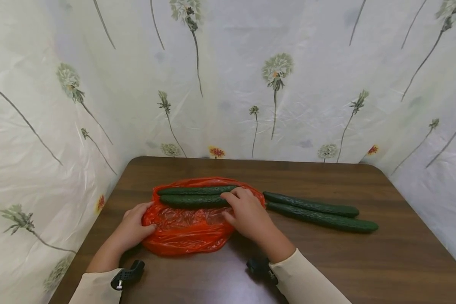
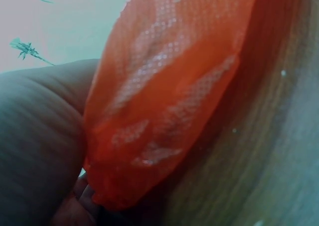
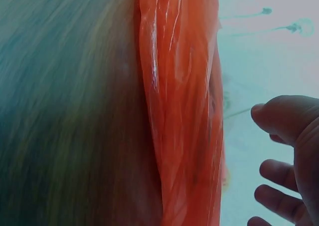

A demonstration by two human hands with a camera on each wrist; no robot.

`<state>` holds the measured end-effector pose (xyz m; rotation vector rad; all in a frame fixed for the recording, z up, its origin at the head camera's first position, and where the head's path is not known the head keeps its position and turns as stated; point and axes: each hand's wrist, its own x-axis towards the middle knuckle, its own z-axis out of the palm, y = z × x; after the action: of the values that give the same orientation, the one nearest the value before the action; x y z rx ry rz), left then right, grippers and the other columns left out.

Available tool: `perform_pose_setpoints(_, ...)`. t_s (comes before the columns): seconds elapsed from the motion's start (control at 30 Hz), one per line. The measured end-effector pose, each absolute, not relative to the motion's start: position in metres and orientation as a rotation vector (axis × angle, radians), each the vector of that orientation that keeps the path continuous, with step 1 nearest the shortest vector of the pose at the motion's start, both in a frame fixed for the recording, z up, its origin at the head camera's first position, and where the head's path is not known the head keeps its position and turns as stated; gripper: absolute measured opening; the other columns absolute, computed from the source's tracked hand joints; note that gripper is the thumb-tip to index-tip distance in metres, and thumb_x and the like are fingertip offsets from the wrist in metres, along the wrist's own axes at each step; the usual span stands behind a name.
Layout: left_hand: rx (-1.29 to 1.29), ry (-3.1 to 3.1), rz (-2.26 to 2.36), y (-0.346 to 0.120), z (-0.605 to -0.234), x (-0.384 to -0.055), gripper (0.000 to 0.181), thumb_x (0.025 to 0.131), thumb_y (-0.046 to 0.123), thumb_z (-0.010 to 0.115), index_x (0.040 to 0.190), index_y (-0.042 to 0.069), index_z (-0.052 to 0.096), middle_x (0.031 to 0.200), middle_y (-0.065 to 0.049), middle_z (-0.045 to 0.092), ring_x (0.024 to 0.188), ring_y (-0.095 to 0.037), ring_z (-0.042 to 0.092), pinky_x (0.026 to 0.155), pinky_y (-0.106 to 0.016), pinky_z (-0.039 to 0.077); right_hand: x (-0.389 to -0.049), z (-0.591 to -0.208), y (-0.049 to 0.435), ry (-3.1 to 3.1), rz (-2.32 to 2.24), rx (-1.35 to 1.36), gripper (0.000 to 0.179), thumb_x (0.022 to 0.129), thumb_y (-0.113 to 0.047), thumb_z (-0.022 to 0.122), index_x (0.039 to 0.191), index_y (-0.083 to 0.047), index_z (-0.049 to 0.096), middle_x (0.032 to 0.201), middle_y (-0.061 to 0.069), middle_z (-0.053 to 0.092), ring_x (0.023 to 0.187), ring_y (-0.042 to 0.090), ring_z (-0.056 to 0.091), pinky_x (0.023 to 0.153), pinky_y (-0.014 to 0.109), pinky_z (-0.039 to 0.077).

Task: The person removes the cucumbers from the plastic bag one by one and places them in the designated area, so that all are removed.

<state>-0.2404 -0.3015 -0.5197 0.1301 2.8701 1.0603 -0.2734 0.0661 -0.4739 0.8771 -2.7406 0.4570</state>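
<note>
A red plastic bag (image 1: 191, 234) lies spread with its mouth facing up on the brown table. Two dark green cucumbers (image 1: 194, 201) lie side by side along its far part. My left hand (image 1: 133, 223) grips the bag's left edge, thumb on the near side; in the left wrist view the red plastic (image 2: 169, 96) runs between thumb and fingers. Over the right ends of these cucumbers is my right hand (image 1: 248, 213), fingertips right at the nearer one. The right wrist view shows its thumb (image 3: 281, 116) and fingers apart, nothing between them, beside the bag's crinkled wall (image 3: 182, 111).
Two more cucumbers (image 1: 319, 215) lie on the table (image 1: 365, 261) right of the bag, their left ends close to its edge. Pale sheeting (image 1: 228, 84) printed with dandelions rises behind the table and along its sides. Each wrist wears a black camera mount (image 1: 128, 274).
</note>
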Motion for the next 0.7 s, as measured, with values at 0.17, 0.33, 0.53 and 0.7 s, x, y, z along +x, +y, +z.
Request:
perform_pose_setpoints(0.17,0.15,2.889,1.069,-0.302,-0.52,-0.24,0.074,0.091,0.021,0.073,0.155,-0.001,0.045,0.158,-0.027,0.044,0.137,-0.051,0.037,0.112,-0.069,0.037,-0.274,-0.474,0.058,-2.768,0.445,0.888,0.05,0.094,-0.036,0.078,0.14,-0.02,0.065,0.126,0.004,0.063,0.114,0.026,0.058,0.094,0.046,0.054)
perform_pose_setpoints(0.33,0.148,2.878,1.074,-0.303,-0.518,-0.241,0.074,0.091,0.021,0.073,0.156,0.0,0.044,0.159,-0.027,0.043,0.137,-0.051,0.036,0.112,-0.069,0.036,-0.276,-0.473,0.049,-2.796,0.462,0.915,0.051,0.095,-0.037,0.077,0.142,-0.021,0.063,0.127,0.004,0.062,0.116,0.027,0.057,0.096,0.047,0.053)
perform_pose_setpoints(0.53,0.128,2.866,1.067,-0.304,-0.518,-0.242,0.074,0.092,0.021,0.073,0.157,0.001,0.043,0.16,-0.026,0.041,0.138,-0.051,0.035,0.113,-0.07,0.036,-0.279,-0.474,0.04,-2.829,0.539,0.922,0.051,0.097,-0.035,0.075,0.143,-0.021,0.062,0.13,0.005,0.06,0.12,0.028,0.057,0.099,0.048,0.053)
perform_pose_setpoints(0.7,0.126,2.865,1.066,-0.304,-0.52,-0.243,0.074,0.092,0.022,0.074,0.157,0.001,0.043,0.16,-0.026,0.041,0.138,-0.051,0.035,0.113,-0.07,0.036,-0.28,-0.477,0.035,-2.847,0.561,0.921,0.051,0.096,-0.035,0.076,0.144,-0.021,0.062,0.129,0.005,0.06,0.118,0.027,0.057,0.098,0.046,0.054)
